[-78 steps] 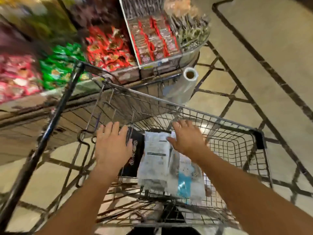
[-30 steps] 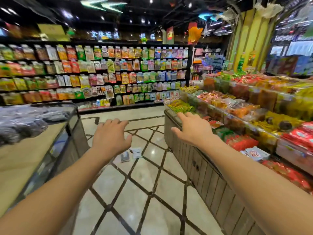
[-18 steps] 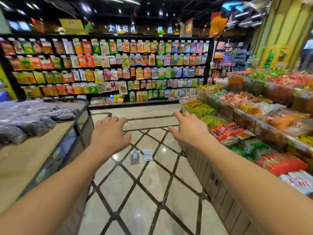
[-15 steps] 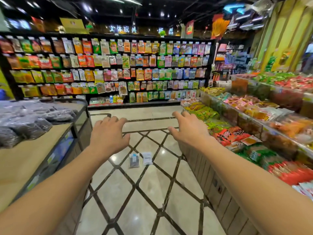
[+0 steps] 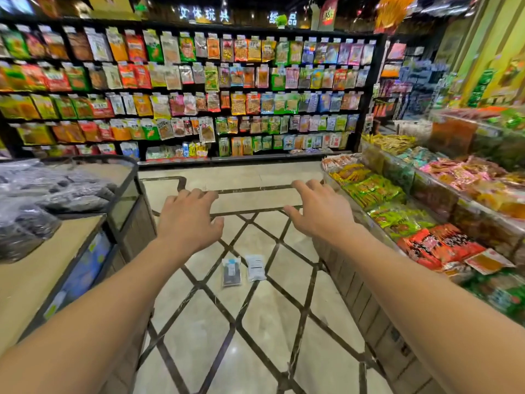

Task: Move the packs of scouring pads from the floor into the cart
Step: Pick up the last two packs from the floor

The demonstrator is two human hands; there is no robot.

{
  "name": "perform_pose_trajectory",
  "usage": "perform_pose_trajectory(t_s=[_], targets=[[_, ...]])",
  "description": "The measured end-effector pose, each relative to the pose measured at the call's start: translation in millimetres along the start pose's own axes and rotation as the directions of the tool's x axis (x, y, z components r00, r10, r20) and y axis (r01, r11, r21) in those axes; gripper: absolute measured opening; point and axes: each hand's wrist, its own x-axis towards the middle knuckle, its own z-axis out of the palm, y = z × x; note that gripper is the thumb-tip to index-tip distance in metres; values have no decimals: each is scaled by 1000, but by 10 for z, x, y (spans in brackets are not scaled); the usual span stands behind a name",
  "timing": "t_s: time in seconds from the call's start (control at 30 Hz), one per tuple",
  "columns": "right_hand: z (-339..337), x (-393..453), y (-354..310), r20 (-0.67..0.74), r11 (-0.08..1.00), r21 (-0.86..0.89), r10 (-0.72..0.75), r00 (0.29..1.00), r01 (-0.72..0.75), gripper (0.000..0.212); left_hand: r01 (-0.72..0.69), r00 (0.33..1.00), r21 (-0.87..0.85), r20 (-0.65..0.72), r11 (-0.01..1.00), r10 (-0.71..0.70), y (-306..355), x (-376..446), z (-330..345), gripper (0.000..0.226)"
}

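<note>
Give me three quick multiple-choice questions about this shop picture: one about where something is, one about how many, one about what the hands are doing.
1. Where do the packs lie?
A. on the floor between the arms
B. in a cart
C. on the right-hand display

2. How many packs are on the floor?
A. one
B. two
C. four

3. What are the hands doing?
A. gripping a pack
B. pushing a cart
C. open, holding nothing

Answers:
1 A: the dark pack and white pack lie side by side on the tiles.
2 B: only those two show.
3 C: left hand and right hand are spread, empty.

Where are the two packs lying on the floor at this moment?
In the head view the two packs lie side by side on the tiled floor, mid-aisle, ahead below both hands.
</note>
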Motion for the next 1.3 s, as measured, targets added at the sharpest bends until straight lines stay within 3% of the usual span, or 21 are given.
perform_pose_trajectory(t_s=[0.77, 1.3], targets=[[1561, 4328, 425, 74, 996, 69, -66, 995, 61, 58, 75, 997, -16, 38, 997, -74, -432, 4059, 1483, 59], [2853, 6885, 390, 154, 999, 35, 12, 988, -18, 59, 38, 986, -49, 163, 998, -29, -1168, 6724, 2948, 60]])
